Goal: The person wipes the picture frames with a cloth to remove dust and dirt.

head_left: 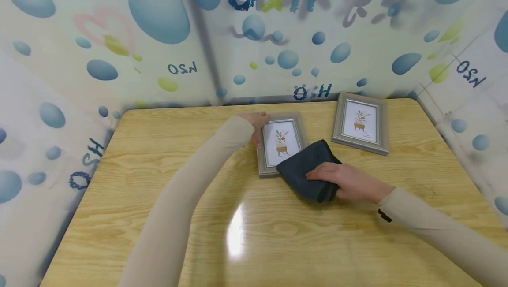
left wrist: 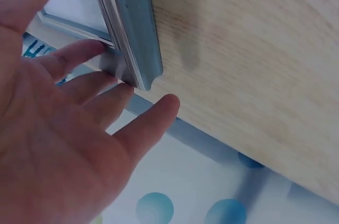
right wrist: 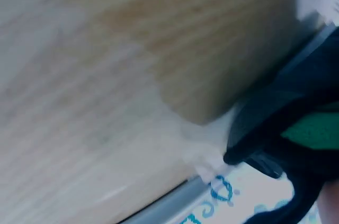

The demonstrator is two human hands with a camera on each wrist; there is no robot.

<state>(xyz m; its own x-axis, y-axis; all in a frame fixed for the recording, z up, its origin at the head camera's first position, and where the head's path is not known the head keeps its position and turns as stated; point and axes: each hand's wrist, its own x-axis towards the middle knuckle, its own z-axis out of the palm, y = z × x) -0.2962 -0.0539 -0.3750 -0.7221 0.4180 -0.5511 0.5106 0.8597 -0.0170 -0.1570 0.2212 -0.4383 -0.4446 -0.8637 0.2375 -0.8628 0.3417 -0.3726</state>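
Note:
A grey picture frame [head_left: 282,143] with a potted-plant print lies face up near the middle of the table's far half. My left hand [head_left: 257,123] holds its far left corner, with the fingers at the far edge and the thumb by the left side. In the left wrist view the fingertips touch the rim of the frame [left wrist: 132,28], while the little finger stands free. My right hand [head_left: 349,180] grips a folded dark cloth [head_left: 303,170], which overlaps the frame's near right corner. The right wrist view shows the cloth [right wrist: 259,123] with a green patch [right wrist: 318,131] in its folds.
A second, matching picture frame [head_left: 360,121] lies to the right, near the back edge of the wooden table [head_left: 158,159]. A wall [head_left: 222,57] with blue and green dots and lettering rises right behind the table and along both sides.

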